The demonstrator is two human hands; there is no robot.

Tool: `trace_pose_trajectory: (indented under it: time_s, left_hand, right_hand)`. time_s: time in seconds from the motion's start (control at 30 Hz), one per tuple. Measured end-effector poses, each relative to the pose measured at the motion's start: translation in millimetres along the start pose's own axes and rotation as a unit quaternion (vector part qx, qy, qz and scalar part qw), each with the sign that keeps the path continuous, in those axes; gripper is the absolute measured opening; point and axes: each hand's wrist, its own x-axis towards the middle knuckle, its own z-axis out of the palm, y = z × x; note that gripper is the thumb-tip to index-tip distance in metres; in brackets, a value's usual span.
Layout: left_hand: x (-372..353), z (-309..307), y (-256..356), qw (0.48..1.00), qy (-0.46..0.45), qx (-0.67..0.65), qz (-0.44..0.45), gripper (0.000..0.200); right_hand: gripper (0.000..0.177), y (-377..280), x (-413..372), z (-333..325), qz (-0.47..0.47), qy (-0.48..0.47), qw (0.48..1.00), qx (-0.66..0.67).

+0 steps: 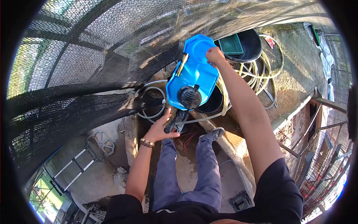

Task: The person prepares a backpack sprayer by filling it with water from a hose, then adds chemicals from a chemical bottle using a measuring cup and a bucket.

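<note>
A bright blue plastic tank [194, 67] stands ahead of my feet, with a round black cap [189, 98] on its near end. A yellowish wand [182, 64] lies along its left side. My right hand [215, 56] is at the tank's right edge with its fingers curled; whatever they may grip is hidden. Near the black handle [170, 127] below the cap is my left hand [161, 128], its thumb and fingers spread apart and holding nothing.
Black netting [74, 112] hangs on the left. Coiled yellow hose [261, 74] and a black tub [248, 43] with a green tray [231, 45] lie at the upper right. A smaller black bucket [213, 101] is beside the tank. A pole [231, 151] runs past my right foot.
</note>
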Motion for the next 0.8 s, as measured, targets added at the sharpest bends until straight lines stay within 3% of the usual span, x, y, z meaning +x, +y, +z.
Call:
trace_pose_trajectory:
  time_s: [0.1,0.13,0.17,0.23,0.3,0.33,0.37,0.43,0.53,0.57,0.63,0.77,0.8]
  left_hand:
    - [-3,-40,42,0.995,0.085,-0.010,-0.042,0.101]
    - [6,-43,80,0.985,0.154,-0.068,-0.045,0.091]
    - [15,-41,101,0.970,0.186,-0.153,-0.037,0.079]
    - [41,-30,126,0.956,0.162,-0.240,0.047,0.069]
    - [52,-18,189,0.974,0.212,0.029,0.073,0.064]
    - [58,-8,213,0.955,0.233,0.165,0.081,0.061]
    - [70,6,226,0.952,0.259,0.145,0.075,0.061]
    - [105,32,208,0.909,0.309,0.278,0.039,0.064]
    - [130,56,187,0.910,0.284,0.272,-0.133,0.062]
    - [132,61,185,0.905,0.304,0.265,-0.132,0.057]
    - [143,71,173,0.890,0.277,0.285,-0.224,0.048]
    - [159,90,124,0.831,0.344,0.412,-0.143,0.041]
    - [157,88,140,0.810,0.349,0.439,-0.172,0.046]
  right_hand:
    - [0.020,2,-7,-6,0.029,-0.001,0.999,0.017]
    - [0.019,2,-9,-6,0.033,-0.001,0.999,0.024]
    - [0.018,3,-12,-7,0.037,-0.001,0.999,0.032]
    - [0.018,2,-19,-5,0.021,0.012,1.000,0.018]
    - [0.018,3,-22,-5,0.011,0.022,1.000,0.015]
    - [0.017,5,-24,-3,0.007,0.019,1.000,0.018]
    - [0.017,6,-21,-4,0.001,0.016,1.000,0.022]
    - [0.015,23,-4,7,-0.033,0.052,0.998,-0.009]
    - [0.016,16,-14,-1,-0.054,0.061,0.997,-0.007]
    - [0.017,17,-20,-6,-0.055,0.052,0.997,0.007]
    - [0.018,25,-26,-11,-0.050,0.035,0.998,0.035]
    - [0.016,30,-21,-18,-0.059,0.026,0.997,0.047]
    - [0.017,32,-21,-15,-0.060,0.024,0.997,0.043]
